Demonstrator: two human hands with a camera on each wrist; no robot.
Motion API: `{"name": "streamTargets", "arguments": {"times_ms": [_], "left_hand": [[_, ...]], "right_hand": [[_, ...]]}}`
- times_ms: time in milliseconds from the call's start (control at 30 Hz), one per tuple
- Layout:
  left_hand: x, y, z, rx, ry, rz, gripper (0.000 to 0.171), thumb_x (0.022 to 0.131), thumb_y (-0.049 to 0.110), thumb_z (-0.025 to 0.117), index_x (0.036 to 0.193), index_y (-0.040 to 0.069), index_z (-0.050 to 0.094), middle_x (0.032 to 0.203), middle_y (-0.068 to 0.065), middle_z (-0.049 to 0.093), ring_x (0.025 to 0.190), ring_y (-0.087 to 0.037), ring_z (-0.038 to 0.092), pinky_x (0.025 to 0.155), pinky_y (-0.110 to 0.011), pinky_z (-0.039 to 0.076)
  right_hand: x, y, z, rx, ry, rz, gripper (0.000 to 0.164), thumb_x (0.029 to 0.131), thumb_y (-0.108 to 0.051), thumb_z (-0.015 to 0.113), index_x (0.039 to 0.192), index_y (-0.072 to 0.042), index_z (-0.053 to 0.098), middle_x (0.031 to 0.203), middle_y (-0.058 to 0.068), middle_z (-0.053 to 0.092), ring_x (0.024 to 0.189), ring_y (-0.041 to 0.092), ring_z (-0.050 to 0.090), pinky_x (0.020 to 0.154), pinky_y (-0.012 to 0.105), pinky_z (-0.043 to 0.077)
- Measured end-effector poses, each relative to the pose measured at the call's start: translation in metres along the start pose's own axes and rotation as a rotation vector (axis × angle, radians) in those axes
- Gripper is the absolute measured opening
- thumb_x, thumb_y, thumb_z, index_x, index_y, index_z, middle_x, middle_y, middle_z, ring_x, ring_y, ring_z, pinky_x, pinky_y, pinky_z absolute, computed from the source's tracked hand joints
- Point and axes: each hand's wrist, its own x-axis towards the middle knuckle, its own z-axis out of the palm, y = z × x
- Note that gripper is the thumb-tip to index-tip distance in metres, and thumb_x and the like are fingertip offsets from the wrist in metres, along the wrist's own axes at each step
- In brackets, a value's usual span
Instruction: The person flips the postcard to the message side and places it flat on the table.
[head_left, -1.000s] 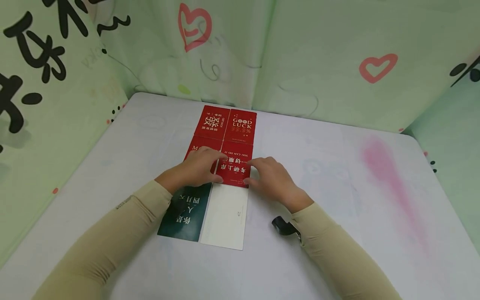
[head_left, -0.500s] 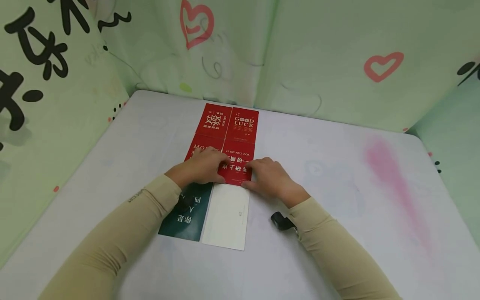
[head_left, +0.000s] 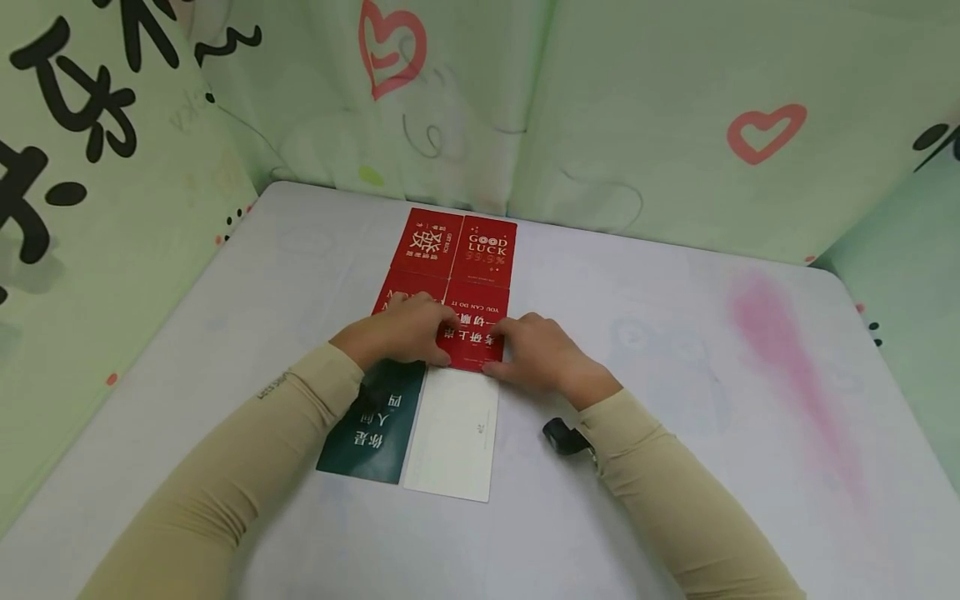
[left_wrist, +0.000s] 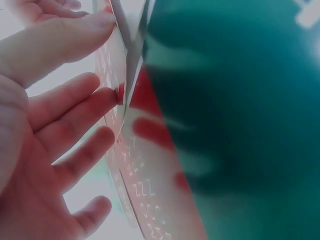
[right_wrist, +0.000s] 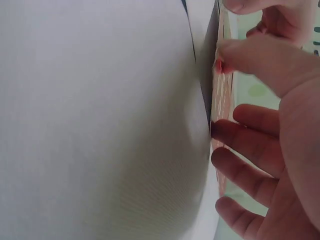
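Note:
In the head view, my left hand [head_left: 405,329] lies over the partly covered red card [head_left: 412,283] with white lettering. Its thumb and fingers touch the left edge of the red card with white Chinese characters [head_left: 480,333]. My right hand [head_left: 543,358] touches that card's right edge, thumb at the lower corner. Both wrist views show the fingers of the left hand [left_wrist: 55,125] and the right hand [right_wrist: 280,155] spread and fairly straight, tips against card edges. Just below lie a dark green card [head_left: 378,433] and a white card [head_left: 450,433].
Two more red cards, a "GOOD LUCK" card [head_left: 486,250] and a card with a large character [head_left: 426,242], complete the upper row. All lie flat on a white table [head_left: 675,350]. A green curtain [head_left: 637,100] hangs behind. A black device [head_left: 564,437] sits at the right wrist.
Over the last second, my left hand has shifted slightly right and both hands have drawn a little closer round the red card. Since half a second ago they are almost still.

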Motion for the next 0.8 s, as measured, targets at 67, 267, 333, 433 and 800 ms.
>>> {"name": "streamTargets", "arguments": {"times_ms": [67, 267, 333, 433, 800], "left_hand": [[-0.0004, 0.0002, -0.0008, -0.02, -0.008, -0.012, 0.075, 0.07, 0.032, 0.09, 0.138, 0.016, 0.062, 0.124, -0.004, 0.063, 0.12, -0.023, 0.048, 0.108, -0.051, 0.031], [-0.0015, -0.0005, 0.0003, -0.029, -0.011, 0.0, 0.076, 0.071, 0.033, 0.089, 0.139, 0.015, 0.06, 0.126, -0.005, 0.062, 0.122, -0.024, 0.047, 0.11, -0.054, 0.028], [-0.0021, -0.0013, 0.0001, -0.04, -0.012, 0.004, 0.075, 0.073, 0.033, 0.088, 0.14, 0.015, 0.06, 0.127, -0.005, 0.062, 0.121, -0.024, 0.048, 0.109, -0.054, 0.03], [-0.0032, -0.0019, -0.0006, -0.059, -0.017, 0.005, 0.072, 0.075, 0.033, 0.085, 0.14, 0.015, 0.06, 0.126, -0.006, 0.061, 0.119, -0.024, 0.048, 0.107, -0.053, 0.034], [-0.0061, -0.0046, 0.0068, -0.082, 0.027, 0.026, 0.07, 0.076, 0.031, 0.086, 0.139, 0.019, 0.059, 0.13, -0.005, 0.06, 0.125, -0.026, 0.045, 0.109, -0.057, 0.028]], "right_hand": [[0.0011, 0.0023, -0.001, 0.022, -0.004, -0.008, 0.056, 0.084, -0.037, 0.079, 0.128, -0.006, 0.064, 0.105, 0.007, 0.065, 0.095, 0.023, 0.057, 0.082, 0.038, 0.052], [0.0017, 0.0049, -0.0032, 0.06, -0.013, -0.022, 0.054, 0.084, -0.035, 0.078, 0.128, -0.006, 0.064, 0.11, 0.007, 0.066, 0.097, 0.023, 0.057, 0.084, 0.038, 0.051], [0.0012, 0.0049, -0.0032, 0.067, -0.011, -0.024, 0.055, 0.085, -0.035, 0.077, 0.129, -0.006, 0.063, 0.111, 0.008, 0.066, 0.098, 0.023, 0.057, 0.085, 0.038, 0.051], [-0.0006, 0.0043, -0.0026, 0.086, -0.01, -0.017, 0.059, 0.084, -0.035, 0.077, 0.133, -0.005, 0.061, 0.113, 0.009, 0.065, 0.1, 0.024, 0.057, 0.087, 0.039, 0.051], [-0.0049, -0.001, 0.0012, 0.063, 0.056, -0.026, 0.05, 0.091, -0.027, 0.059, 0.135, -0.004, 0.058, 0.098, 0.009, 0.066, 0.092, 0.026, 0.058, 0.08, 0.04, 0.049]]}}
